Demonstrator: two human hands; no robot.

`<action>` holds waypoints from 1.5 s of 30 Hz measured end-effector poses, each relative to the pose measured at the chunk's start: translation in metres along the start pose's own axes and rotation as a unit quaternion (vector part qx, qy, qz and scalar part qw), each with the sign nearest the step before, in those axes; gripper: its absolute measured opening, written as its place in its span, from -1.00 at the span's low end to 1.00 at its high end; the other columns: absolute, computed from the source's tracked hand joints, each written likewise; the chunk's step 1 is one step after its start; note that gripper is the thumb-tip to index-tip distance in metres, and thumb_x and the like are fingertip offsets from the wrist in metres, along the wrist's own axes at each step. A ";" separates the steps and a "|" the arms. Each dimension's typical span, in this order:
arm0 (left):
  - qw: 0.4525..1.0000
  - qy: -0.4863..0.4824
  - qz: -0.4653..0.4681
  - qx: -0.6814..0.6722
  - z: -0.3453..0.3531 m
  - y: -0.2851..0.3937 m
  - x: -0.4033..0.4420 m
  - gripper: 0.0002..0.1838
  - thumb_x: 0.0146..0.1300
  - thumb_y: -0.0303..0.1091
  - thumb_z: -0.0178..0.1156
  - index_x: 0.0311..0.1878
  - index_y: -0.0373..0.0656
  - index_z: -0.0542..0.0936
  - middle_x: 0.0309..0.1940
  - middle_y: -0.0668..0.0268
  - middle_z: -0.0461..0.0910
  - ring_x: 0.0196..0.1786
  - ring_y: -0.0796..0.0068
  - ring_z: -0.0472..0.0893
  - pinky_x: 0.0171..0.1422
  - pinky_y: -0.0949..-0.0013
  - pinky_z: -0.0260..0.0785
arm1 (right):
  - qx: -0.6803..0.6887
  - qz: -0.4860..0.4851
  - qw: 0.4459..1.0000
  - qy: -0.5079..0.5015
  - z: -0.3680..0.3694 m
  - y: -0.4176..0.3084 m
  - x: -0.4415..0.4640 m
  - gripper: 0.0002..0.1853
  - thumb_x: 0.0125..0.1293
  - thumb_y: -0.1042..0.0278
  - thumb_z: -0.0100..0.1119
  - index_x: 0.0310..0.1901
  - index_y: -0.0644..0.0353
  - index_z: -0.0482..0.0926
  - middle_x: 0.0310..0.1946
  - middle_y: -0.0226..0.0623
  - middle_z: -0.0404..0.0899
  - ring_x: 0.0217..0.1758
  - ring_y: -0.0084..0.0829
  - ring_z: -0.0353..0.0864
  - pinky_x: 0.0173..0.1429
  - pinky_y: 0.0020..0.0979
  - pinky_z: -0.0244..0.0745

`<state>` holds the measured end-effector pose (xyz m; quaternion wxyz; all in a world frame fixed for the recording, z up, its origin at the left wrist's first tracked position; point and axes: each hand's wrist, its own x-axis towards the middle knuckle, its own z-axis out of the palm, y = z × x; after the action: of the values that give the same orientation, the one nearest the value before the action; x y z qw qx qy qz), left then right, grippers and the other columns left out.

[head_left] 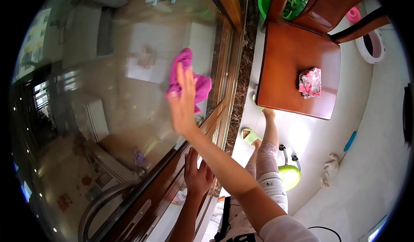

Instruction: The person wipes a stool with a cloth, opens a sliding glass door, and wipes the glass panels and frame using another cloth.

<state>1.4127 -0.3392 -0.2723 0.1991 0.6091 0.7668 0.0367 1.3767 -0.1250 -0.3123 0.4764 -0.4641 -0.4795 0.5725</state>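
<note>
My right hand (pixel 183 108) presses a bright pink cloth (pixel 202 88) against the glass pane (pixel 129 99), fingers stretched out over it. Part of the cloth bunches above the fingertips and part spreads to the right of the hand. Below, my left hand (pixel 199 175) rests with fingers apart against the brown door frame (pixel 168 186), holding nothing. My right forearm passes above and to the right of it.
A wooden chair (pixel 293 65) stands at the right with a crumpled red-and-white cloth (pixel 310 83) on its seat. Behind it is a green tub (pixel 264 3) with a plant. A green-seated stool (pixel 289 177) stands beside my legs. A curved metal handle (pixel 92 209) is at lower left.
</note>
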 end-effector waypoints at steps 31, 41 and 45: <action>0.992 0.015 -0.096 -0.077 0.074 0.019 0.145 -0.64 0.21 -0.53 0.24 0.11 -0.17 0.65 0.40 0.00 0.39 0.44 -0.09 0.39 0.52 -0.04 0.23 | 0.016 0.392 0.920 -0.005 -0.037 0.228 0.097 -0.29 0.61 -0.22 -0.45 0.66 -0.13 -0.14 0.68 -0.11 -0.18 0.71 0.16 -0.33 0.71 -0.01 -0.52; 0.930 0.066 -0.249 -0.261 0.080 0.028 0.163 -0.65 0.29 -0.42 0.23 0.15 -0.18 0.63 0.29 -0.02 0.49 0.38 -0.07 0.44 0.41 -0.11 0.32 | 0.090 -0.180 0.978 -0.052 -0.022 -0.023 0.201 -0.11 0.19 0.13 0.30 0.58 -0.05 0.20 0.64 -0.01 -0.03 0.68 0.34 -0.36 0.54 0.47 -0.33; 0.990 0.027 -0.105 -0.086 0.072 0.024 0.181 -0.64 0.25 -0.51 0.23 0.14 -0.18 0.63 0.28 -0.01 0.49 0.35 -0.09 0.47 0.42 -0.04 0.34 | 0.030 -0.041 0.999 -0.018 -0.036 0.093 0.237 -0.30 0.53 -0.07 -0.03 0.60 -0.04 0.13 0.63 0.02 -0.01 0.71 0.17 -0.29 0.67 0.19 -0.35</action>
<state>1.4273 -0.1752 -0.3788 0.2328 0.5048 0.8255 0.0980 1.3756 0.1052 -0.4259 0.5043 -0.4188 -0.4891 0.5753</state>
